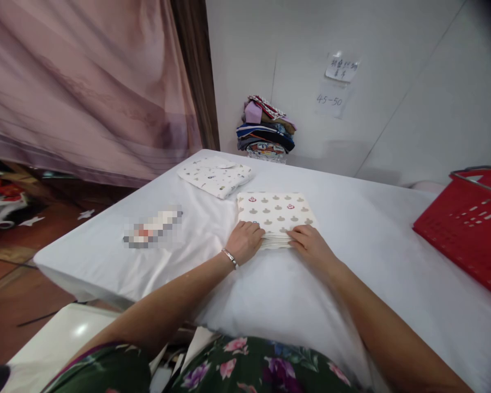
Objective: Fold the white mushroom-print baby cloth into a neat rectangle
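Note:
A folded white cloth [276,210] printed with grey and red motifs lies on the white-covered table [376,245] in front of me. Its near edge shows several stacked layers. My left hand [245,240], with a silver bracelet at the wrist, grips the near left corner, fingers on top. At the near right corner, my right hand [311,245] pinches the layered edge between thumb and fingers. Just beyond, to the left, lies another folded white garment [216,174] with small scattered prints.
A pixelated object [153,226] lies on the table's left side. At the right edge stands a red plastic basket [466,229] with a handle. A pile of folded clothes [265,128] rises behind the table by the wall. Pink curtains [85,82] hang at the left.

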A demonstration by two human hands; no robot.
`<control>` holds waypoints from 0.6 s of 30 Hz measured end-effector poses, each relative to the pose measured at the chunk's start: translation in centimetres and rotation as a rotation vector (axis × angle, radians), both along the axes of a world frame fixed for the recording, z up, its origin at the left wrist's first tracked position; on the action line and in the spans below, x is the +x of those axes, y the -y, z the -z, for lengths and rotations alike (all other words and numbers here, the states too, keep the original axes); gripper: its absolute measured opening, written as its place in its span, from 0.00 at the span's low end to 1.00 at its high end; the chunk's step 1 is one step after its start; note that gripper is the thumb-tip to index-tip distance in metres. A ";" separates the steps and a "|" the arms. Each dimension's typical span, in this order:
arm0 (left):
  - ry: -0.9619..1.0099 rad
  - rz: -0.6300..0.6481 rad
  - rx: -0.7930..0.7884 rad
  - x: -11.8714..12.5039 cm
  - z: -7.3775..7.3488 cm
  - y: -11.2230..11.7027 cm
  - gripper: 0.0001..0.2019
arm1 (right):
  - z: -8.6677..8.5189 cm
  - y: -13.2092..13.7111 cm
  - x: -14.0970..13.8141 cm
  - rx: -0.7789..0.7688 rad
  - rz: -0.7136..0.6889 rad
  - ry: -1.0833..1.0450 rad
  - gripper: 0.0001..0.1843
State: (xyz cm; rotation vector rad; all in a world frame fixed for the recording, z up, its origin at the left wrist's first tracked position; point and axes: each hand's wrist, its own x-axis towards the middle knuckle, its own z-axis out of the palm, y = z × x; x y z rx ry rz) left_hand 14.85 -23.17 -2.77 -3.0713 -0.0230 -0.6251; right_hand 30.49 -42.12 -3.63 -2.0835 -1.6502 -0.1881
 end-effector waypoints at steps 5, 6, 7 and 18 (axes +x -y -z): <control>0.016 0.023 -0.055 -0.4 0.5 -0.2 0.11 | 0.7 0.2 0.0 0.081 0.043 -0.098 0.12; 0.013 0.038 -0.065 -0.4 0.6 -0.3 0.11 | 0.8 0.3 0.0 0.091 0.044 -0.107 0.12; 0.012 0.053 -0.075 -0.5 0.7 -0.3 0.11 | 0.8 0.4 0.0 0.094 0.039 -0.108 0.13; 0.044 0.066 -0.129 -0.4 1.2 -0.7 0.11 | 0.5 0.7 -0.3 0.064 -0.012 0.031 0.17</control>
